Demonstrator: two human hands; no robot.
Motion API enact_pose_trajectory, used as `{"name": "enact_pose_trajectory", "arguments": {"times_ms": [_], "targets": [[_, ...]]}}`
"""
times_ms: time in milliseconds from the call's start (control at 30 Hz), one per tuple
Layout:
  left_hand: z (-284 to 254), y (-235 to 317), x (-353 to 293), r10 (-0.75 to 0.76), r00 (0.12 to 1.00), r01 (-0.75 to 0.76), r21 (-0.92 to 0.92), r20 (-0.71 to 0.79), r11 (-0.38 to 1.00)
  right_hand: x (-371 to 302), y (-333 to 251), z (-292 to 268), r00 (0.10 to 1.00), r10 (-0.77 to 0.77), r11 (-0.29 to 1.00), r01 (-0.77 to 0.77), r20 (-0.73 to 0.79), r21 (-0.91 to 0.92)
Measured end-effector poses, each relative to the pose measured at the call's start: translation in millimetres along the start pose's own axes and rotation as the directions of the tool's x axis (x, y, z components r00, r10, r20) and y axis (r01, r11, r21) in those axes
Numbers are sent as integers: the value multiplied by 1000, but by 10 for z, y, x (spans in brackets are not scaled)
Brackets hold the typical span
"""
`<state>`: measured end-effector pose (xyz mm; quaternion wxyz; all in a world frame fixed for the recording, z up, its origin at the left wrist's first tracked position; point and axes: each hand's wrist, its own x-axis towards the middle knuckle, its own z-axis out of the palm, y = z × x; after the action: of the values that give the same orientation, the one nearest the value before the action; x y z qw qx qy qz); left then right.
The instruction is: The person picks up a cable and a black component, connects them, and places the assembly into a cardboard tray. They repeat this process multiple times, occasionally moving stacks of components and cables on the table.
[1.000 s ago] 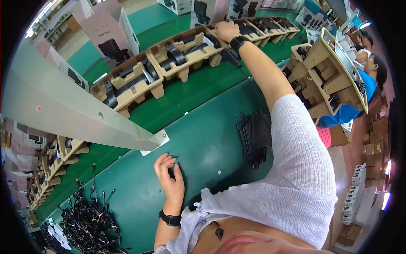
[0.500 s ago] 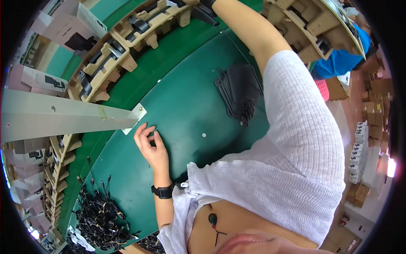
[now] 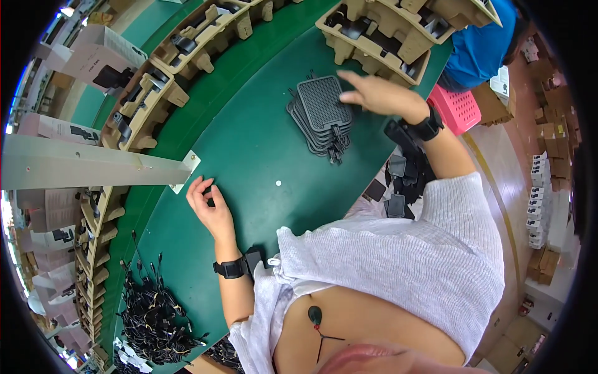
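A stack of flat, square black panels with short cords (image 3: 325, 103) lies on the green table; the top one shows a mesh face. My right hand (image 3: 380, 93) is just at its right edge, index finger and thumb stretched toward it, holding nothing that I can see. Whether a fingertip touches the stack I cannot tell. My left hand (image 3: 210, 209) rests on the table near the foot of a pale metal post (image 3: 99, 163). Its fingers are loosely bent and apart, with nothing in them. A tangled heap of black cables (image 3: 159, 318) sits at the lower left.
Moulded cardboard trays with black parts (image 3: 374, 43) are stacked beyond my right hand. More trays (image 3: 140, 103) line the green strip along the far left. A pink basket (image 3: 455, 109) stands off the table's right side, near a person in blue (image 3: 483, 47).
My right hand, out of sight at the top before, has come back beside the stack of panels. The stack's top now shows a mesh face. The view has shifted; my left hand stays on the table.
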<state>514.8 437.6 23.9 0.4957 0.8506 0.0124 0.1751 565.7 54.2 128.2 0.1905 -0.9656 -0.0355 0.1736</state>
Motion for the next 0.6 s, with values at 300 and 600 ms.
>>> {"name": "enact_pose_trajectory", "arguments": {"times_ms": [300, 600], "targets": [[333, 403, 1, 133, 933, -38, -274, 335, 961, 43, -527, 653, 981, -150, 757, 34, 123, 652], [20, 355, -13, -31, 996, 36, -60, 80, 998, 313, -1316, 1195, 936, -335, 870, 350, -103, 347]]}}
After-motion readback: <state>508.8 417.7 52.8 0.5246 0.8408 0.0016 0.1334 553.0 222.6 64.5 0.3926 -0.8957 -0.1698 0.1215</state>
